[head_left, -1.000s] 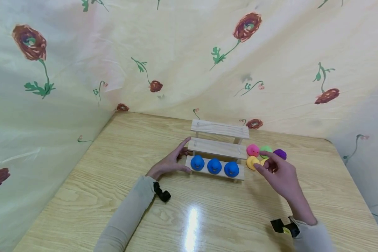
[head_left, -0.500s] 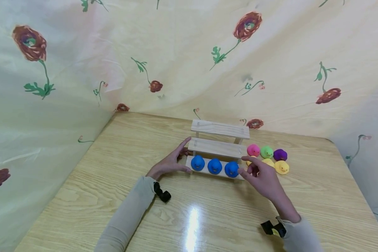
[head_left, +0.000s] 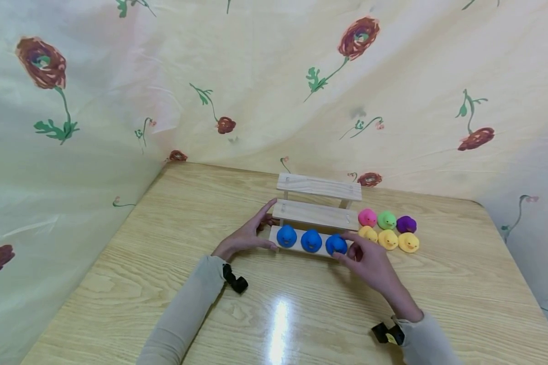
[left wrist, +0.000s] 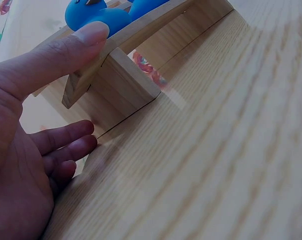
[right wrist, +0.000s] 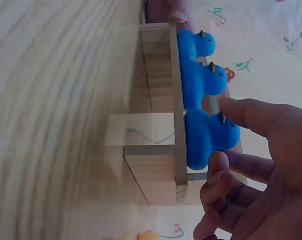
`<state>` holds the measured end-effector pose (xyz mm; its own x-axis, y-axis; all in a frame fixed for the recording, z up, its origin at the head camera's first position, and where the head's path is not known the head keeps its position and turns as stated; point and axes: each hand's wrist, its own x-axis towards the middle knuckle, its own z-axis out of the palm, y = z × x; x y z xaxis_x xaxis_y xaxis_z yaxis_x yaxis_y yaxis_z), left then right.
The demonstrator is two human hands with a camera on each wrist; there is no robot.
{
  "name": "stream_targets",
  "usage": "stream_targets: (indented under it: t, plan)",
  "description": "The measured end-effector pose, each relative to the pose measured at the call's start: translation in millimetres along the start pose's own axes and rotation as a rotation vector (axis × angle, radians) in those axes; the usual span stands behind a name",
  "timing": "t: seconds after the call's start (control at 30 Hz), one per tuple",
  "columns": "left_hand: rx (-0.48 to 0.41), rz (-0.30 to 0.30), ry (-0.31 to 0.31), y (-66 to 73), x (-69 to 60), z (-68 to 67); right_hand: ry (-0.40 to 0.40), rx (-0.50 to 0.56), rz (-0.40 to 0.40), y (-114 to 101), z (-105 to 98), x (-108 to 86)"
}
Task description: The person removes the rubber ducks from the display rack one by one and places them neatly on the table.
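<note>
A three-tier wooden display stand (head_left: 315, 214) stands on the table, three blue rubber ducks in a row on its lowest step. My right hand (head_left: 371, 262) has its thumb and index finger around the rightmost blue duck (right wrist: 205, 137), thumb in front and index finger behind in the head view. At the stand's left end is my left hand (head_left: 246, 234). Its thumb (left wrist: 66, 57) lies against the lowest step beside the leftmost blue duck (head_left: 286, 236), and its straight index finger reaches the middle step. The other left fingers hang loosely below. The middle blue duck (head_left: 311, 241) is untouched.
Right of the stand sit a pink duck (head_left: 367, 217), a green duck (head_left: 386, 220) and a purple duck (head_left: 406, 224), with three yellow ducks (head_left: 387, 240) in front of them. A flowered cloth (head_left: 265, 91) hangs behind the table (head_left: 201, 324).
My right hand has moved left from the yellow ducks to the rightmost blue duck, uncovering the yellow ones. The left hand and the stand have stayed in place.
</note>
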<state>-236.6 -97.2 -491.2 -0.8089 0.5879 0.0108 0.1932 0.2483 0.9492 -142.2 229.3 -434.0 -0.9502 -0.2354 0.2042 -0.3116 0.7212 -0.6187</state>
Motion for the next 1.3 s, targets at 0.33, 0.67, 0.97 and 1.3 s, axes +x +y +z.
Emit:
stream_targets:
  t: [0.33,0.67,0.97,1.3]
  plan:
    - [-0.011,-0.001,-0.004,0.9,-0.2,0.3,0.000,-0.030,0.015,-1.5,3.3,0.2]
    - [-0.011,-0.010,-0.004,1.2,-0.5,0.4,0.039,-0.028,0.005,-1.8,6.6,-0.4]
    - [-0.009,-0.004,-0.005,1.0,0.6,0.4,0.046,-0.024,-0.029,-7.2,-2.3,-3.3]
    - [0.013,0.006,-0.007,0.8,0.4,0.1,0.098,-0.054,-0.070,-2.7,-19.9,-13.2]
